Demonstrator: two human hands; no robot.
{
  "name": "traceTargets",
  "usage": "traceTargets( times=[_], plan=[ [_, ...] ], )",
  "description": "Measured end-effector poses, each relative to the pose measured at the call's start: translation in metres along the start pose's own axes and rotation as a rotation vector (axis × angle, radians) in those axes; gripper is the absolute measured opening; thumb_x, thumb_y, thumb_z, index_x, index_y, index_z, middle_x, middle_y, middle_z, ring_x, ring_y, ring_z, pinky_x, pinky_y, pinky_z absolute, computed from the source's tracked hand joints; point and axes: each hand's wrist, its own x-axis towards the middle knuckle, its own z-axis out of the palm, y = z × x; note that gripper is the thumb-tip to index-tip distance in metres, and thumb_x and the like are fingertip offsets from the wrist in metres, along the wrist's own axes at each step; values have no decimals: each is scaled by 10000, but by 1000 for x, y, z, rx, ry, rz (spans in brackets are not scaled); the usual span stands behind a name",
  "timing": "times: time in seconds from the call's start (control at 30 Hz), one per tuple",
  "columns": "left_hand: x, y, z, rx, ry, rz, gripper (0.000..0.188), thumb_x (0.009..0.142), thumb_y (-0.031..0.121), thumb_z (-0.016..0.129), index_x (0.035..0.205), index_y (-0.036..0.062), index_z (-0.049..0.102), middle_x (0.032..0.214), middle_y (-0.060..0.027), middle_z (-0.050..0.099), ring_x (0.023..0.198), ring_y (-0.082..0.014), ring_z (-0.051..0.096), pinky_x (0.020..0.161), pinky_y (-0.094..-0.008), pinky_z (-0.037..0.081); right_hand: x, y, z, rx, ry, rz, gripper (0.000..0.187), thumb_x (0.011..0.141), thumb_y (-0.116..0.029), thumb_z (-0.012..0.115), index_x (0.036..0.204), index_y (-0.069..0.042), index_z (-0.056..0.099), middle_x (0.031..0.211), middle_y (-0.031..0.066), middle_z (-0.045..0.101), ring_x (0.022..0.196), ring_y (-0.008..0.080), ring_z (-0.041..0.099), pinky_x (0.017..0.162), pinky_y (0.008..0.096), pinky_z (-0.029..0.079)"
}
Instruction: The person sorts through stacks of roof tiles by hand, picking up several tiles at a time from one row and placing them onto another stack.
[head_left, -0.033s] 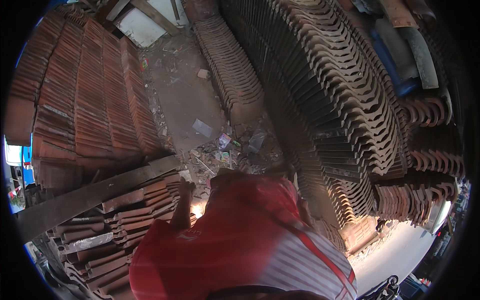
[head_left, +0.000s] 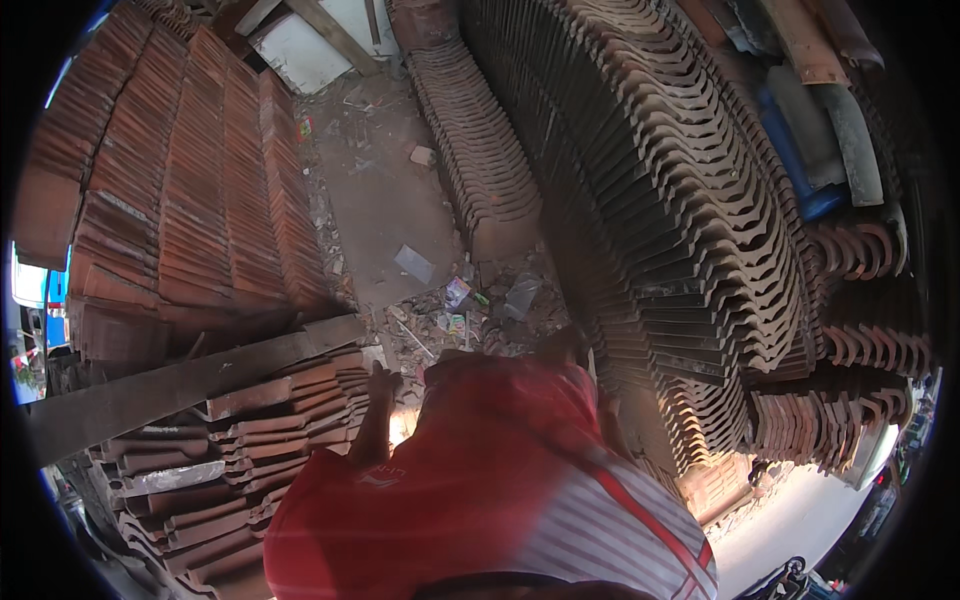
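My left hand [head_left: 384, 381] hangs low beside my red shirt [head_left: 430, 460], close to the stacked curved clay roof tiles [head_left: 270, 450] on the left. Its fingers look slightly apart, and no object shows in them, though the hand is small and dim. On the other side, part of my right arm [head_left: 610, 425] shows by the shirt's edge. My right hand itself is hidden. A long wooden plank [head_left: 190, 385] lies across the left tiles, its inner end near my left hand.
Tall rows of grey-brown tiles [head_left: 700, 190] rise on the right. A lower tile row [head_left: 480, 140] runs beside the dirt floor [head_left: 375, 220]. Rubble and plastic scraps [head_left: 457, 292] litter the ground ahead. Red tile stacks [head_left: 190, 190] stand on the far left.
The whole view has shifted slightly, with the stacks now a little further right and lower. My left hand appears slightly lower and further right, its fingers a bit more spread.
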Motion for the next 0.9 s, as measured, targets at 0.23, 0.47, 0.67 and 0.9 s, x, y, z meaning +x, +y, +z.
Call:
traceTargets(
  times=[0.23,0.47,0.67,0.9],
  plan=[
    [-25,-36,62,181,492,-57,456,979,481,464,940,29,518,686,-94,525,552,-179,553,458,-287,448,55,-171,-3,177,-106,-142,394,925,-373,615,1052,-1,613,890,131,642,641,199,640,541,351,529],
    [-27,-39,81,29,679,-70,351,983,368,476,828,55,445,566,-15,353,444,-113,396,376,-276,293,76,-251,39,144,-164,-227,488,918,-445,603,1113,2,587,1039,136,604,734,261,673,602,406,563],
    [10,2,121,-56,607,79,321,967,312,473,786,48,453,557,-2,363,442,-114,355,387,-296,286,150,-270,86,-183,-221,-267,288,866,-327,631,986,-66,648,830,106,665,701,270,654,626,394,541],
    [62,74,116,88,646,140,379,955,356,534,812,5,523,664,-79,511,527,-173,491,452,-316,414,187,-335,129,-1186,80,-1115,317,764,-310,701,979,-91,621,842,171,689,802,354,689,718,460,545]
  ],
)
